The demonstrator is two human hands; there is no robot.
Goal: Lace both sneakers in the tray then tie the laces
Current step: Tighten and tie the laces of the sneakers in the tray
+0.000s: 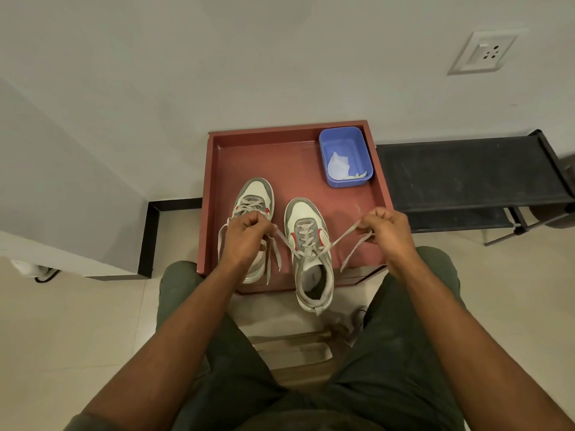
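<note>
Two white and grey sneakers stand toes away from me in a red-brown tray [311,157]. The right sneaker [306,244] is laced, and its heel hangs over the tray's near edge. Both ends of its lace [340,237] are pulled taut outward from the top eyelets. My left hand [245,236] grips the left end over the left sneaker [255,197], hiding that shoe's rear half. My right hand [387,230] grips the right end above the tray's right side. Loose lace tails hang below both hands.
A blue plastic box [345,157] with a crumpled white bit inside sits in the tray's far right corner. A black low rack [473,178] stands right of the tray against the wall. My legs in dark green trousers flank the tray's near edge.
</note>
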